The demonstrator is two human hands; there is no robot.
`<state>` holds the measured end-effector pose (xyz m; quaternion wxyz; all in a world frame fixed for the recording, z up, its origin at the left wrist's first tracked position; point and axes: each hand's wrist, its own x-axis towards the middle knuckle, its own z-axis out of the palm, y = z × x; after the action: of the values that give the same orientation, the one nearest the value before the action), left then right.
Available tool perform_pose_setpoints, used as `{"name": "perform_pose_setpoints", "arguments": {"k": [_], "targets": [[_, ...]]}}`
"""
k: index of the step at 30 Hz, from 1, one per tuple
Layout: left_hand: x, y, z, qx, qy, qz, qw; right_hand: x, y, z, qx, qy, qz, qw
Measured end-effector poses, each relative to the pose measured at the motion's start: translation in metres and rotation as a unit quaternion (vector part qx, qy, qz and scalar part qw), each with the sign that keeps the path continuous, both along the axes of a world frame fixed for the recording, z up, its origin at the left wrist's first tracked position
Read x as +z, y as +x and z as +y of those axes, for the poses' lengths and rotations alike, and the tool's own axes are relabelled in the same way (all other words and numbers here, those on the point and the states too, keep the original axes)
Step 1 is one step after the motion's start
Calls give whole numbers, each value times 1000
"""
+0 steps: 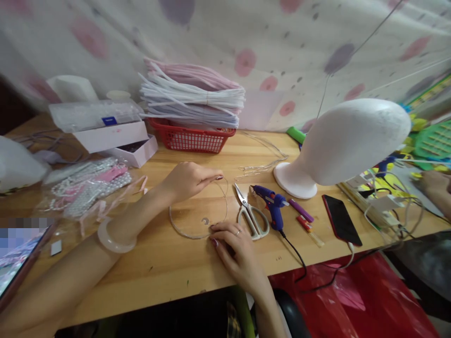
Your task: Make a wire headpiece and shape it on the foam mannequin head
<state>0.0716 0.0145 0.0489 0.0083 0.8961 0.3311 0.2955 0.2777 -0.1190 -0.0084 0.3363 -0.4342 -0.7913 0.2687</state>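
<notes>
A thin wire [180, 233], bent into a loop, lies over the wooden table between my two hands. My left hand [190, 180], with a pale bangle [114, 240] on its forearm, pinches the far side of the loop. At the near right side my right hand [233, 246] holds the wire between thumb and fingers against the tabletop. Scissors [251, 216] with light handles rest just right of that hand, blades slightly apart. Beside them lies a blue glue gun [273, 205]. A small shiny piece [205, 221] sits inside the loop; its kind is unclear.
Behind, a red basket [197, 141] carries bundles of fuzzy stems [197, 98]. A white foam head [352, 141] stands at right, near a phone [341, 219] on a cable. At left are bagged beads [95, 188] and boxes [109, 136]. Another person's hand [435, 185] shows far right.
</notes>
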Motion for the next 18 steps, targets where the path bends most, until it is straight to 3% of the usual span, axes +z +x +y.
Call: {"name": "perform_pose_setpoints", "arguments": {"k": [10,15,18], "targets": [[1,-1,-2,0,-9,6,1000,-1,2,-1,-3,0,9,1000],[0,-1,-2,11,-7,6,1000,12,9,1,-120,33,105,987],[0,-1,-2,11,-4,18,1000,32,15,20,-199,74,71,975]]}}
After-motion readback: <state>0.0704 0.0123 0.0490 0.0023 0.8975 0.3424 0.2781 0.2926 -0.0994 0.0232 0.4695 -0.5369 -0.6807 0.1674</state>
